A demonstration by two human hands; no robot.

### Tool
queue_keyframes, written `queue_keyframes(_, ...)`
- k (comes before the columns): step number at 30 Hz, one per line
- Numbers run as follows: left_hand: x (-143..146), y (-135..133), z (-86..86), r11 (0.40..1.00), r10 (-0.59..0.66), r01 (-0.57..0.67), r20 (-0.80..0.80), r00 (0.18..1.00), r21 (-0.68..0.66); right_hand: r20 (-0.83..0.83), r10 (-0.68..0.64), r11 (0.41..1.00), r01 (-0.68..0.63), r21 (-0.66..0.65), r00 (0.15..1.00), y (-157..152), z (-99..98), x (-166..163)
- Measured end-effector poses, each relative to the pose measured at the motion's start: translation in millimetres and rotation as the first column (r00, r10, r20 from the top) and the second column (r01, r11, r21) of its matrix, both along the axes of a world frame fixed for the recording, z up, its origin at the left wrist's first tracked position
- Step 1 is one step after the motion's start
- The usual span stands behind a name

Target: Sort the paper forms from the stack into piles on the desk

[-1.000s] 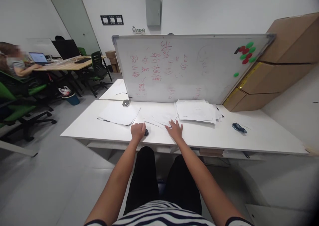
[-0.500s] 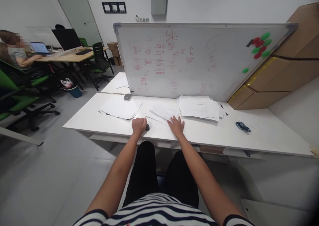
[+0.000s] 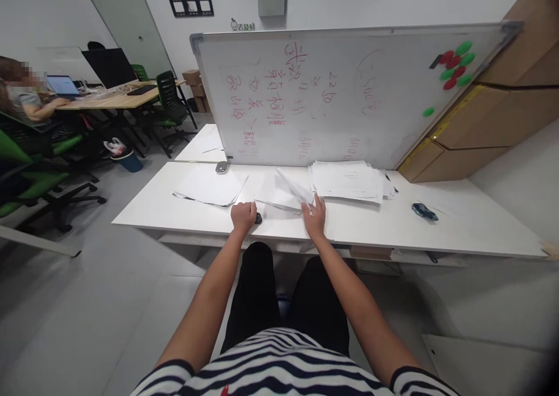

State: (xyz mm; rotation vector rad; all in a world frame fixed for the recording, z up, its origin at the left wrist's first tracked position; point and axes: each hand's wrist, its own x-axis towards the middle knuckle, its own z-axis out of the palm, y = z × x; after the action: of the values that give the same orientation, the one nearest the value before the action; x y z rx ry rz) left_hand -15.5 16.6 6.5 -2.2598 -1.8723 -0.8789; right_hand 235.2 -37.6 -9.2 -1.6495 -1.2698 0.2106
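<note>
On a smooth white desk [image 3: 371, 227], a ragged-edged paper stack [image 3: 347, 180] is sitting toward the back edge; thin sheets [image 3: 280, 197] are lying nearer the front edge, one now rising steeper than half a second ago. The half-curled right hand [image 3: 315, 218] is pinching their right end; the left hand [image 3: 243, 216] is balling tight beside a rounded black object [image 3: 258, 218], its hold unclear.
</note>
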Motion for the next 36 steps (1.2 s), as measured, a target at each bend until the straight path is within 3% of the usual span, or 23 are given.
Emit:
queue_keyframes(2,0.5,-0.9,1.4,1.000,-0.014,0.015,0.017,1.000,-0.014,-0.203,-0.021,1.000,0.022,0.002,0.979,-25.0,8.6,-2.3)
queue_keyframes(4,2.4,-3.7,8.6,0.999,-0.053,0.053,0.054,0.997,0.007,-0.427,-0.010,1.000,-0.003,-0.030,0.904,-54.2,15.9,-2.5)
queue_keyframes(8,10.4,-22.0,47.3,0.960,-0.264,0.239,0.196,0.944,0.145,-0.694,0.086,0.993,-0.114,0.006,0.715,-108.3,25.2,8.3)
queue_keyframes(10,15.4,-37.6,73.3,0.890,-0.454,0.439,0.296,0.840,0.122,-0.737,0.139,0.985,-0.170,0.033,0.662,-128.1,28.6,19.1)
queue_keyframes(12,20.4,-53.4,94.8,0.802,-0.535,0.597,0.462,0.708,0.013,-0.740,0.175,0.973,-0.230,0.027,0.650,-142.1,32.7,31.3)
queue_keyframes(15,28.1,-71.4,106.6,0.627,-0.430,0.751,0.710,0.557,-0.209,-0.723,0.202,0.963,-0.268,0.024,0.661,-151.6,41.4,44.6)
queue_keyframes(17,33.9,-79.5,99.8,0.514,-0.307,0.799,0.803,0.511,-0.312,-0.756,0.167,0.977,-0.210,0.040,0.633,-151.3,48.7,46.2)
queue_keyframes(18,37.1,-83.0,93.5,0.490,-0.250,0.805,0.831,0.497,-0.334,-0.785,0.149,0.984,-0.166,0.059,0.601,-149.9,52.4,44.6)
queue_keyframes(20,43.8,-89.1,78.9,0.522,-0.141,0.783,0.871,0.470,-0.338,-0.841,0.155,0.988,-0.107,0.116,0.519,-146.0,58.7,38.1)
queue_keyframes(22,49.8,-94.3,66.2,0.604,-0.050,0.736,0.907,0.419,-0.307,-0.863,0.186,0.983,-0.078,0.169,0.470,-142.6,62.4,29.3)
queue_keyframes(25,54.7,-99.9,56.3,0.685,0.014,0.697,0.960,0.281,-0.214,-0.868,0.155,0.987,-0.043,0.153,0.472,-141.1,61.7,16.3)
queue_keyframes(28,51.7,-102.9,54.7,0.720,-0.004,0.685,0.986,0.167,-0.113,-0.861,0.125,0.992,-0.090,0.093,0.492,-143.7,55.3,6.2)
queue_keyframes(30,45.3,-104.2,54.9,0.709,-0.025,0.696,0.983,0.181,-0.111,-0.831,0.114,0.991,-0.117,0.060,0.545,-146.7,50.3,2.3)
queue_keyframes(36,18.5,-109.6,62.3,0.613,-0.062,0.754,0.937,0.343,-0.236,-0.548,0.003,0.989,-0.082,-0.120,0.836,-157.1,46.7,4.9)
